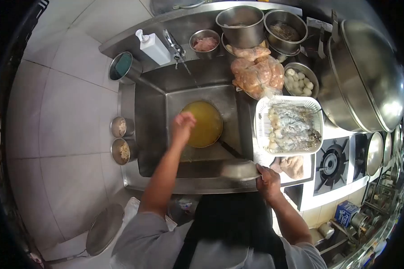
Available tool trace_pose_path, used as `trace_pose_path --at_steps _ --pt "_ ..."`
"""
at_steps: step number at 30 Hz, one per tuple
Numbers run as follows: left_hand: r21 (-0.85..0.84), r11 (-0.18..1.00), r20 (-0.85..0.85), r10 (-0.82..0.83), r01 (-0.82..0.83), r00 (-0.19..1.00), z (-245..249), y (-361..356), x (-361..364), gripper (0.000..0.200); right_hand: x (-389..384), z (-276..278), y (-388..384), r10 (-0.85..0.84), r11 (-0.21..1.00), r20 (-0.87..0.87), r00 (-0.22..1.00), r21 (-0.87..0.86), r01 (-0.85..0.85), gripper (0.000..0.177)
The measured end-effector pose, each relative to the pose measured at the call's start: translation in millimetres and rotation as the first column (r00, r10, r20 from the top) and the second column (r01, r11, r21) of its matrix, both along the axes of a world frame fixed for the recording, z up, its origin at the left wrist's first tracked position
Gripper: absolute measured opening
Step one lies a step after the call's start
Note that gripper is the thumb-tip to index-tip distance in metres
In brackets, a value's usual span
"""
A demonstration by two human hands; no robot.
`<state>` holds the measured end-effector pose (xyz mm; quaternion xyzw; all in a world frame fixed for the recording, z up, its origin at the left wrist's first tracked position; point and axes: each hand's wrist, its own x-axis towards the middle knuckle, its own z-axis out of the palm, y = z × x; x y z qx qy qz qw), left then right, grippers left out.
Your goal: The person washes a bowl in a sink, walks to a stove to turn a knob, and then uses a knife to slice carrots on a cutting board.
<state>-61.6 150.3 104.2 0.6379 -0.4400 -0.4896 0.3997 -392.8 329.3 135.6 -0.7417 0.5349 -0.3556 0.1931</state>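
Over the sink [175, 161], my left hand [183, 125] is blurred by motion, its fingers smeared. It overlaps the left side of a frying pan [206, 123] that holds yellow liquid and stands on the sink floor, its dark handle pointing to the lower right. My right hand [268, 181] grips the rim of a metal bowl [240, 170], held tilted above the sink's front edge and also blurred. Water runs from the tap [178, 53] at the back of the sink.
Right of the sink stand a white basket [258, 123] of shrimp, bagged raw chicken [258, 74], a bowl of white balls [299, 80] and a gas burner [331, 163]. Soap bottle [155, 48] and metal cup [132, 71] line the back left. Two small bowls [121, 151] sit on the left ledge.
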Motion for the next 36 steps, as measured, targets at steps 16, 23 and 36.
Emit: trace_pose_path --at_steps 16,23,36 --pt "0.186 0.596 -0.595 -0.564 0.781 0.572 -46 -6 -29 0.062 23 -24 -32 -0.186 0.728 -0.006 0.983 0.671 0.142 0.029" --pt "0.422 0.770 -0.076 -0.496 0.479 0.865 -85 53 -46 0.041 -34 -16 -15 -0.171 0.730 0.256 0.951 0.681 -0.053 0.020" --pt "0.068 0.994 0.579 -0.105 0.080 0.809 -26 -154 23 0.049 -57 62 13 -0.351 0.826 -0.592 0.726 0.170 0.538 0.030"
